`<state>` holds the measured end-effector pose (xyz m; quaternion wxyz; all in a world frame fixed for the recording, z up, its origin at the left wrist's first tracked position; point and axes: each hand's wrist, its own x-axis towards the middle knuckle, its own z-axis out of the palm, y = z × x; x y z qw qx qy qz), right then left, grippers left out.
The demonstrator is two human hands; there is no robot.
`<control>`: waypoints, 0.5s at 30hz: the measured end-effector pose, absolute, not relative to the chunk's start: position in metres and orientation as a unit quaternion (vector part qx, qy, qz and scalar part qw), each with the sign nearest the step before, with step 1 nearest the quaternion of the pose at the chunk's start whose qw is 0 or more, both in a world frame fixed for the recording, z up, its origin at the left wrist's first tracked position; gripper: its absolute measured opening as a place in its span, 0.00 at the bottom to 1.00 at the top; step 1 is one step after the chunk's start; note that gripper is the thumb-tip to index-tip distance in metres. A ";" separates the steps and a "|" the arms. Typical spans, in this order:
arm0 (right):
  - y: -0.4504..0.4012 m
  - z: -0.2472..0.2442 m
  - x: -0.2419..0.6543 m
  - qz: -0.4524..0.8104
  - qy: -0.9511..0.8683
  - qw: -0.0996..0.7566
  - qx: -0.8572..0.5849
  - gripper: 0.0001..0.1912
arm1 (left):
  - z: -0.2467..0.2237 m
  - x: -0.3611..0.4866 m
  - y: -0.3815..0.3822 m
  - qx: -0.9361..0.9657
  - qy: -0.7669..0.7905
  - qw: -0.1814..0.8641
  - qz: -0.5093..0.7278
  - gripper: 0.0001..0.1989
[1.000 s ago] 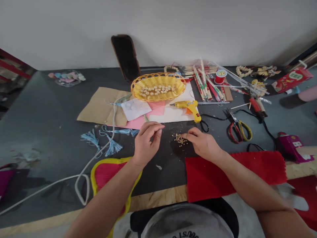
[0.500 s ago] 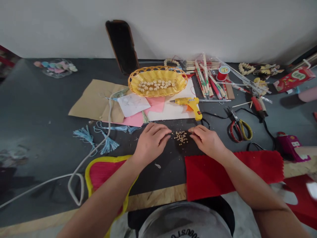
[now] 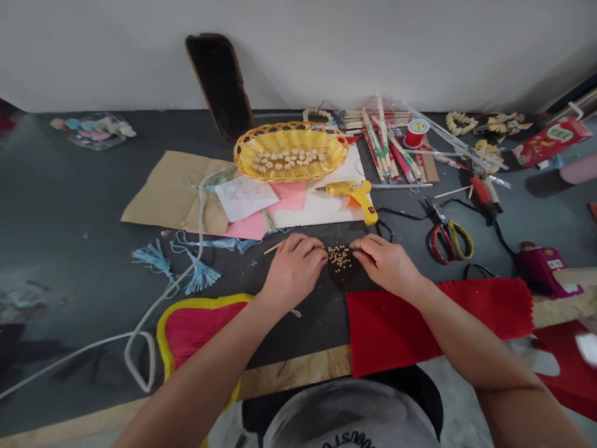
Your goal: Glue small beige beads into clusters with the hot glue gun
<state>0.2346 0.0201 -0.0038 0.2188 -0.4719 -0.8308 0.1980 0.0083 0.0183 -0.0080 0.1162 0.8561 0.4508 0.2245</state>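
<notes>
A small pile of tiny pale wooden discs or beads (image 3: 339,257) lies on the dark tabletop between my two hands. My left hand (image 3: 297,264) is closed at the pile's left side, its fingers curled and fingertips next to the pieces. From behind it pokes a thin wooden stick (image 3: 272,248); whether the hand grips it I cannot tell. At the pile's right edge, my right hand (image 3: 387,261) is closed in a pinch, with thumb and forefinger together. Anything between those fingertips is too small to make out.
Behind the hands are a yellow glue gun (image 3: 352,194) and a yellow basket (image 3: 245,163) of small flower-like pieces. Scissors (image 3: 450,236) lie to the right, red felt (image 3: 396,330) in front. Blue tassels (image 3: 200,274) and a white cord (image 3: 153,308) lie left. A phone (image 3: 219,87) leans on the wall.
My left hand has moved slightly right, closer to the pile, and the stick now shows behind it. My right hand stays pinched beside the pieces. The view has shifted a little.
</notes>
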 end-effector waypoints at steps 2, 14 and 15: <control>0.019 -0.002 0.232 0.208 -0.821 0.257 -0.465 0.07 | -0.004 0.010 0.017 0.841 0.454 0.150 0.252 0.06; 0.001 0.003 0.212 0.249 -0.813 0.409 -0.331 0.06 | 0.012 0.016 0.003 0.653 0.423 0.533 0.332 0.08; 0.001 0.003 0.212 0.247 -0.814 0.410 -0.330 0.05 | 0.012 0.016 0.003 0.652 0.421 0.537 0.331 0.08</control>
